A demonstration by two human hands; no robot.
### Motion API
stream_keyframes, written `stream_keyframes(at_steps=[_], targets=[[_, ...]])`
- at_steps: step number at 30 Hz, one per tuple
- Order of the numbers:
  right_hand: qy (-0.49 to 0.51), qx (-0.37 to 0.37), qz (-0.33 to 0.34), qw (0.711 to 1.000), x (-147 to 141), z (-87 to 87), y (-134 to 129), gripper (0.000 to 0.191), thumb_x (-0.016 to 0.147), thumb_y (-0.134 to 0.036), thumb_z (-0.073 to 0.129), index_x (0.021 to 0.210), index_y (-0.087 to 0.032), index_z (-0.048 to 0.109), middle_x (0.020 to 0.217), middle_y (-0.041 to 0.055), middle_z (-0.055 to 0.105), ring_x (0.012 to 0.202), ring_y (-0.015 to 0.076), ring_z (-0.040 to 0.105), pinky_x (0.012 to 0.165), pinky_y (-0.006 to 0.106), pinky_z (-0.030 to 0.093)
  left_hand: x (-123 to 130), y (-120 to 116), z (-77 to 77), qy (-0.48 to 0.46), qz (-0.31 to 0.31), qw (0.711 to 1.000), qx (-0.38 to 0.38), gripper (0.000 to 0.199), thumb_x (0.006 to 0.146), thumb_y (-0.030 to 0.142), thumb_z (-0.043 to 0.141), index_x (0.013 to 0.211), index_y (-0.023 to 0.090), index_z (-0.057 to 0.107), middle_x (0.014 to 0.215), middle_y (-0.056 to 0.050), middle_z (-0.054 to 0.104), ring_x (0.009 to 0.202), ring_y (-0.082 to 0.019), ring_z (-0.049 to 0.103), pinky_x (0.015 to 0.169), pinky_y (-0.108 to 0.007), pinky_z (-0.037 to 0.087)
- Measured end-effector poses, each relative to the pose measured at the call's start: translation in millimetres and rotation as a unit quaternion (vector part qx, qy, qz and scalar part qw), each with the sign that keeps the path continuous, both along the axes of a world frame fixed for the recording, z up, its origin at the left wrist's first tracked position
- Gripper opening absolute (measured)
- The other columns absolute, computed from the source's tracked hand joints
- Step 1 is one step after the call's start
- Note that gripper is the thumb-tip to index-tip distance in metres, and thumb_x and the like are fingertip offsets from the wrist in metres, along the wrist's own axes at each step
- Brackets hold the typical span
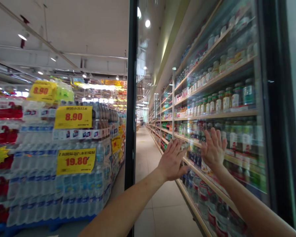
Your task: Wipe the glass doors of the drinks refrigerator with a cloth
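Note:
A tall glass door with a black frame stands in front of me. My left hand lies flat at the pane, back towards me, its fingers stretched up and to the right. By its fingertips shows a small pale patch; I cannot tell whether it is a cloth or a reflection. Further right, my right hand is raised with fingers spread, against or just in front of the same pane. Nothing shows in its grasp. Exact contact with the glass is hard to make out for both hands.
Long shelves of bottles show in the glass on the right, beside a tiled aisle floor. At left, stacked packs of water bottles bear yellow price signs. The door's black upright divides the two sides.

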State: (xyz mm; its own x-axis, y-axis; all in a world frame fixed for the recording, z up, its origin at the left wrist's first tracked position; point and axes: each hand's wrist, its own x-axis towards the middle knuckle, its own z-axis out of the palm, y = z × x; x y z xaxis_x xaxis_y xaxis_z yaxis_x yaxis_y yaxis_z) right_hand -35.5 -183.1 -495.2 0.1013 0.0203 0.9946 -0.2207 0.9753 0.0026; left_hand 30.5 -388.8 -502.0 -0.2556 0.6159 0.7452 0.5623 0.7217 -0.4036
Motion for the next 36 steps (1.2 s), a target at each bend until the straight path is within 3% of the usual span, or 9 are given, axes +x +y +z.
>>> stream_keyframes(at_steps=[5,8,12,14,20,23,28,34,36], targets=[[-0.007,-0.006,-0.002,1.000,2,1.1,1,0.051,0.088,-0.033,0.036,0.136,-0.019,0.038,0.142,0.0125,0.038,0.133,0.0272,0.030,0.106,0.048,0.021,-18,8,-7.0,0.118,0.055,0.991,0.011,0.056,0.086,0.038,0.044,0.136,0.014,0.033,0.145,-0.014,0.030,0.138,-0.029,0.014,0.110,-0.046,0.024],[-0.018,-0.004,-0.002,1.000,2,1.2,1,0.050,0.087,-0.033,0.036,0.135,-0.019,0.039,0.142,0.0124,0.037,0.134,0.0266,0.028,0.107,0.048,0.020,-26,-12,20.1,0.175,0.059,0.983,0.014,0.052,0.087,0.027,0.041,0.137,0.016,0.031,0.145,-0.011,0.032,0.139,-0.025,0.012,0.110,-0.044,0.025],[-0.028,-0.005,-0.001,1.000,0,1.1,0,0.050,0.087,-0.032,0.036,0.135,-0.019,0.040,0.143,0.0116,0.036,0.135,0.0259,0.026,0.108,0.048,0.017,-31,-42,69.0,0.207,0.099,0.956,0.181,0.052,0.088,0.029,0.042,0.136,0.016,0.030,0.145,-0.015,0.029,0.139,-0.027,0.010,0.109,-0.049,0.024],[-0.034,-0.012,-0.004,0.999,1,1.3,-1,0.050,0.086,-0.032,0.036,0.135,-0.019,0.040,0.143,0.0111,0.036,0.135,0.0255,0.026,0.108,0.048,0.017,-32,-40,69.7,0.206,0.100,0.954,0.194,0.053,0.087,0.029,0.043,0.136,0.013,0.030,0.145,-0.018,0.028,0.138,-0.029,0.010,0.109,-0.050,0.023],[-0.047,-0.006,-0.009,0.999,2,2.4,-1,0.051,0.087,-0.033,0.034,0.136,-0.018,0.038,0.144,0.0116,0.034,0.136,0.0248,0.023,0.108,0.048,0.016,-29,3,-3.2,0.186,-0.024,0.963,-0.192,0.046,0.088,0.029,0.040,0.132,0.014,0.038,0.141,-0.010,0.039,0.136,-0.026,0.022,0.112,-0.041,0.021],[-0.046,-0.005,-0.010,0.999,3,2.3,0,0.051,0.087,-0.033,0.033,0.136,-0.019,0.037,0.144,0.0113,0.035,0.137,0.0242,0.022,0.109,0.048,0.015,-29,-3,14.6,0.176,-0.007,0.966,-0.192,0.046,0.090,0.029,0.037,0.135,0.018,0.035,0.143,-0.006,0.036,0.136,-0.023,0.023,0.112,-0.040,0.021],[-0.054,-0.011,-0.008,0.998,5,1.8,0,0.052,0.087,-0.034,0.031,0.137,-0.020,0.035,0.145,0.0107,0.033,0.138,0.0243,0.020,0.109,0.048,0.015,-27,-27,84.5,0.194,0.092,0.975,0.063,0.050,0.090,0.031,0.039,0.136,0.013,0.033,0.144,-0.014,0.032,0.138,-0.027,0.015,0.110,-0.046,0.021],[-0.067,-0.016,-0.002,0.998,8,2.3,-2,0.051,0.087,-0.031,0.033,0.136,-0.020,0.036,0.145,0.0103,0.033,0.137,0.0231,0.021,0.109,0.048,0.015,-20,-23,39.3,0.170,-0.011,0.954,-0.248,0.050,0.088,0.032,0.042,0.135,0.015,0.034,0.144,-0.010,0.035,0.138,-0.024,0.017,0.112,-0.040,0.019],[-0.067,-0.017,0.000,0.998,8,2.5,-3,0.050,0.087,-0.031,0.033,0.136,-0.021,0.036,0.145,0.0099,0.033,0.137,0.0228,0.020,0.109,0.048,0.015,-19,-35,46.7,0.169,-0.020,0.944,-0.282,0.048,0.088,0.030,0.042,0.134,0.017,0.035,0.142,-0.009,0.037,0.137,-0.021,0.021,0.112,-0.038,0.020]])
